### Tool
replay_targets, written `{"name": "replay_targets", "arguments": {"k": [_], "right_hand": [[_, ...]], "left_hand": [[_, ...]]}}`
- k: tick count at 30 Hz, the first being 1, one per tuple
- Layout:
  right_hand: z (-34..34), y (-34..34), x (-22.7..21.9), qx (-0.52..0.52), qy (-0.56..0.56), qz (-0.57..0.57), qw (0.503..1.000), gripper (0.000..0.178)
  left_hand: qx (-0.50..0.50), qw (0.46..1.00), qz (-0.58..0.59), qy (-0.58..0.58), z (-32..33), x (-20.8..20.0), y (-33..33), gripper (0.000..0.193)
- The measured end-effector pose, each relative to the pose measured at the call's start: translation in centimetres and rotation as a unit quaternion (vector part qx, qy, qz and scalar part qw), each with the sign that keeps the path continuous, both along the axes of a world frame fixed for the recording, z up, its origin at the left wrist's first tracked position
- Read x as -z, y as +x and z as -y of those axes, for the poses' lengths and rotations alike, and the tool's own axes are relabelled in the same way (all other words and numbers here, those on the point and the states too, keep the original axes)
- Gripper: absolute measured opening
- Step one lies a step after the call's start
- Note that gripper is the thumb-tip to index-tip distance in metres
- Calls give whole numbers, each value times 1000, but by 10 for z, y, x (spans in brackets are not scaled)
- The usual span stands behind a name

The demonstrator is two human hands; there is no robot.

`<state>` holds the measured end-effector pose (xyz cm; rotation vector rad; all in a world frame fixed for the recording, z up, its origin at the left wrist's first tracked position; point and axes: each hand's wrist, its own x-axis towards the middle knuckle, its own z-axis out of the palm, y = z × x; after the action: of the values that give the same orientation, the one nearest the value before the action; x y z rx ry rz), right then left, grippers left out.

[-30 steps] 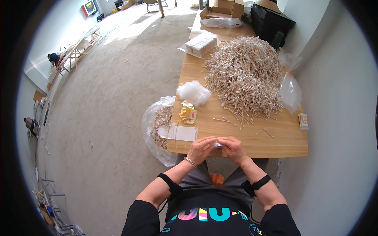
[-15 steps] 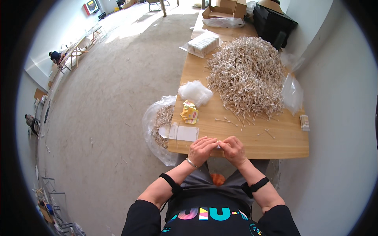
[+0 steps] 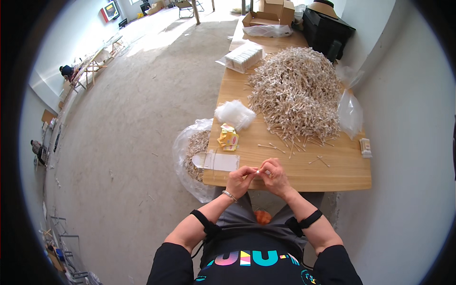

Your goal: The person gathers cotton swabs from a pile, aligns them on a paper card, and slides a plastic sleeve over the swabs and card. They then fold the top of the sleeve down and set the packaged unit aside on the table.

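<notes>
At the table's front edge, my left hand (image 3: 240,181) and my right hand (image 3: 275,178) meet, fingertips pinched together. Between them shows a small white thing (image 3: 258,172), mostly hidden by the fingers, too small to name. Left of my left hand lies a white card strip (image 3: 223,161), with small yellow cards (image 3: 229,137) just beyond it and a stack of clear plastic bags (image 3: 234,114) farther back. A large heap of cotton swabs (image 3: 297,90) covers the middle and right of the wooden table (image 3: 342,175). Several loose swabs (image 3: 319,161) lie in front of the heap.
A clear bag of swabs (image 3: 196,147) stands on the floor by the table's left edge. A small packet (image 3: 365,147) sits near the right edge, a wall beyond. Wrapped white packs (image 3: 243,57), a cardboard box (image 3: 270,18) and a black container (image 3: 327,28) are at the back.
My left hand's fingers, laid over the right's before, have drawn down into a pinch. My right hand has moved slightly left and up, and the small white thing shows more clearly.
</notes>
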<state>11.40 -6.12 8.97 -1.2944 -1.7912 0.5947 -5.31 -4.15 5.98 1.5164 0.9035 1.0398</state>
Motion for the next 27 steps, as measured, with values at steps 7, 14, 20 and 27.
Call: {"name": "replay_targets", "arguments": {"k": [7,14,20,27], "right_hand": [[5,14,-7,37,-76,-76,994,19],[2,29,24,-21,-158,-188,969,15],[4,22,14,32,-169,-232,957,16],[1,21,24,-24,-239,-260,935,9]], "left_hand": [[13,993,63,-100,1,2,-3,4],[17,997,11,-78,-5,7,0,10],[6,993,59,-105,-7,4,3,12],[54,984,51,-160,-7,-1,10,15]]}}
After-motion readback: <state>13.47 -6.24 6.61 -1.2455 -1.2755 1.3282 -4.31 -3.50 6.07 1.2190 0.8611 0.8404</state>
